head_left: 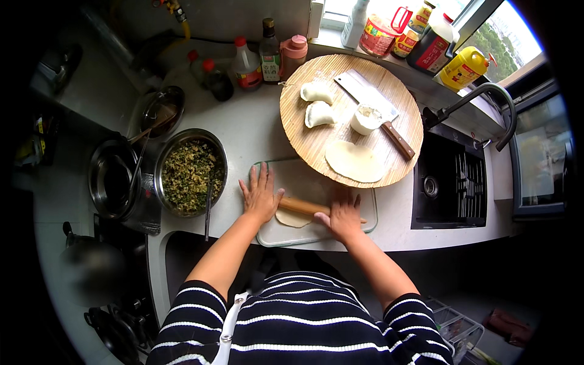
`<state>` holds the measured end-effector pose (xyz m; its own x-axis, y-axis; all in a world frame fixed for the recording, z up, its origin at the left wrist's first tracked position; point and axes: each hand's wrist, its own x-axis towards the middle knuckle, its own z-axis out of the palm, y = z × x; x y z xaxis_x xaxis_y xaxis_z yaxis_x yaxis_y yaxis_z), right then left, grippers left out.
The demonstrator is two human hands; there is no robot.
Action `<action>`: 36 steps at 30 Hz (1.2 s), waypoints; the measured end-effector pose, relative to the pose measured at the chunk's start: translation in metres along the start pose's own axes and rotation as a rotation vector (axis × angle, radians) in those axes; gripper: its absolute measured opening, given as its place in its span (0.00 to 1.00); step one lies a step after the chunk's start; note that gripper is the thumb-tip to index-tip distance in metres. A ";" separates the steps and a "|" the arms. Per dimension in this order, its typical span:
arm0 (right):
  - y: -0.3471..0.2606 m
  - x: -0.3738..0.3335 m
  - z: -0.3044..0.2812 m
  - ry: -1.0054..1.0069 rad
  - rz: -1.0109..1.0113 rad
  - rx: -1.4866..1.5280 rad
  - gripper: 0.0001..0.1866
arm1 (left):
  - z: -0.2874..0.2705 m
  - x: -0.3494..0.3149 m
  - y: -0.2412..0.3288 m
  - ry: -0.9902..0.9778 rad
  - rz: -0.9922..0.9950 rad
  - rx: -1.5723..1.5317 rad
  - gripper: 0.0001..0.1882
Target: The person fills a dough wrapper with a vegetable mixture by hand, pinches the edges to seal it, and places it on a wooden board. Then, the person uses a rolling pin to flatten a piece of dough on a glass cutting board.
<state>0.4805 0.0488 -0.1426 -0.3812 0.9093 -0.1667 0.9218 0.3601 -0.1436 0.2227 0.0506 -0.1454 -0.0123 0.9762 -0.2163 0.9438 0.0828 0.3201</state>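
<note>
A wooden rolling pin (304,207) lies across a flat piece of dough (292,219) on a clear, pale board (280,237). My left hand (261,199) rests flat over the pin's left end, its fingers spread. Over the right part of the pin lies my right hand (345,218), fingers stretched forward and thumb out to the side; the pin's tip shows beyond it. Both palms hide parts of the pin, and the dough's far edge is covered by it.
A round woven tray (298,137) overlaps the board's far edge. It holds two filled dumplings (317,102), a white cup (366,119), a cleaver (371,97) and a dough sheet (354,161). Left stands a bowl of chopped filling (191,176); right, a black sink (450,182).
</note>
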 end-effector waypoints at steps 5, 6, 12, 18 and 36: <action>-0.012 -0.032 -0.001 0.007 -0.075 0.054 0.44 | -0.002 -0.032 -0.006 -0.059 0.056 0.036 0.37; -0.016 -0.050 -0.002 0.079 -0.165 0.026 0.41 | 0.003 -0.051 -0.014 -0.073 0.090 0.032 0.37; -0.001 -0.077 -0.009 0.298 -0.239 0.236 0.28 | 0.004 -0.085 -0.029 0.225 0.247 -0.070 0.34; 0.017 -0.081 -0.007 0.466 0.000 0.329 0.23 | 0.015 -0.051 0.007 0.434 0.202 -0.303 0.21; 0.011 -0.076 -0.014 0.472 -0.022 0.432 0.25 | 0.029 -0.056 0.003 0.344 0.594 0.015 0.12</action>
<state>0.5207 -0.0135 -0.1180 -0.2367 0.9322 0.2738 0.7651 0.3525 -0.5388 0.2354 -0.0101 -0.1590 0.4069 0.8632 0.2987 0.8271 -0.4870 0.2807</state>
